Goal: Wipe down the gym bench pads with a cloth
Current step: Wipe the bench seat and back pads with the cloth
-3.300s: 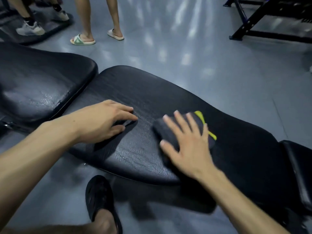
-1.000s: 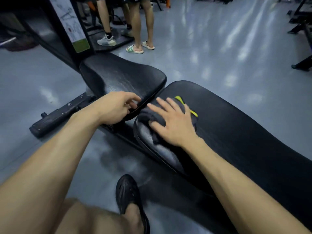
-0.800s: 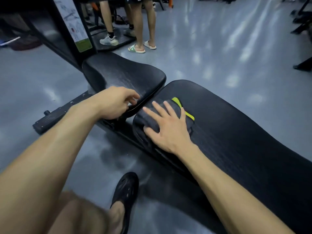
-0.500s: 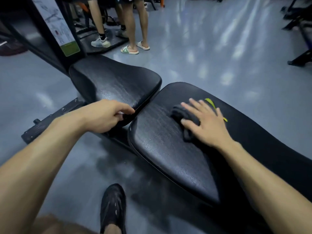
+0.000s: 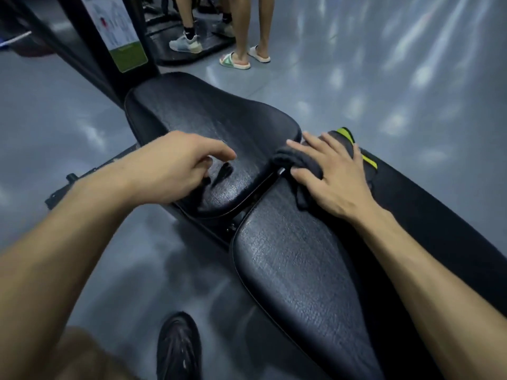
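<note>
2 hands are at work on the bench. The right hand (image 5: 333, 176) lies flat and spread on the cloth (image 5: 307, 163); its grip is open, pressing down with palm and fingers, not pinching. The left hand (image 5: 175, 167) rests on the seat pad (image 5: 214, 116) with fingers loosely curled and nothing held, acting as a brace.

Location: the cloth is dark with a yellow-green edge (image 5: 367, 160) and sits bunched under the right hand at the narrow end of the long pad (image 5: 299, 270), right at the gap (image 5: 258, 192) between the 2 pads. Its leading fold touches the edge of the seat pad.

Change: half a second earlier the cloth was further back on the long pad, clear of the gap, and the left hand gripped the seat pad's near edge. The cloth has since travelled to the very end of the long pad, and the left hand has moved up onto the seat surface. Judgement: this end of the long pad is being finished, and the seat pad appears next in line.

Orientation: the long pad's long axis runs from lower right to the gap at centre; the seat pad continues that line toward upper left. The cloth is elongated across that axis, yellow-green edge to the far right.

Bystanders' legs (image 5: 247, 37) stand well apart on the floor (image 5: 384, 64).
</note>
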Tool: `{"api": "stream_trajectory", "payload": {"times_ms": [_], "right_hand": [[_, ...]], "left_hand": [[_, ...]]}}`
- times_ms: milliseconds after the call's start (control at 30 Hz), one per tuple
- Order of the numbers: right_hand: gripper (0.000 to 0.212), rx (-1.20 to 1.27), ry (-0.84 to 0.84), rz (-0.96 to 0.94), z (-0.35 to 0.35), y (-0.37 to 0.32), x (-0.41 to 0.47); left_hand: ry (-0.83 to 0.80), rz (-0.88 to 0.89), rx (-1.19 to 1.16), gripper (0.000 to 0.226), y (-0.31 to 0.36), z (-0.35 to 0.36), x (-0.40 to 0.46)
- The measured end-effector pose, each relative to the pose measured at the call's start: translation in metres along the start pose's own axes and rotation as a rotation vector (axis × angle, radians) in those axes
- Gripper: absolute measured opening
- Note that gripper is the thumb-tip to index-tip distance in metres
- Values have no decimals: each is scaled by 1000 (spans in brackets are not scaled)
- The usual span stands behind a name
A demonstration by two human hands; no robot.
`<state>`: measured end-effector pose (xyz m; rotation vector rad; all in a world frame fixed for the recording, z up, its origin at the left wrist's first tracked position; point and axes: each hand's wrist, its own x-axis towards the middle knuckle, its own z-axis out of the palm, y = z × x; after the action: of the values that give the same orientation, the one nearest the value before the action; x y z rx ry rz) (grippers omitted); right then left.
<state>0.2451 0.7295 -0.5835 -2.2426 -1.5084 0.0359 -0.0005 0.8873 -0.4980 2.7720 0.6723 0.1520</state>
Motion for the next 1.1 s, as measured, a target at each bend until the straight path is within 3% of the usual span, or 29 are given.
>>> {"api": "stream_trajectory", "payload": {"times_ms": [200,300,333,467,500,633,867,1000,1100], "right_hand": [[69,-48,-89,-230,2,-49,-91],[75,-63,-134,-396,2,-37,-117],[74,-70,-132,-368,-3,-27,-112],[67,-28,-25,161,-12,-11,-78],[69,-38,-14,217,-9,-14,-76],[76,-77,-4,153,-1,-37,-113],[73,-90,-45,-41,-1,-64,-176],[76,-115,-34,-88,1,-72,-184],[75,-155,-14,-140,11,-73,-172]], "left_hand": [[-14,10,43,52,4,-6,48],[-33,-16,61,55,5,-6,58],[-43,-21,77,56,6,-5,59],[-102,-20,119,53,13,-5,52],[-120,-26,111,52,12,-6,45],[-242,-42,94,58,13,-10,11],[-229,-194,69,50,3,-17,-39],[-82,-142,78,46,-12,-5,-53],[-161,-41,36,48,-28,-11,-44]]}}
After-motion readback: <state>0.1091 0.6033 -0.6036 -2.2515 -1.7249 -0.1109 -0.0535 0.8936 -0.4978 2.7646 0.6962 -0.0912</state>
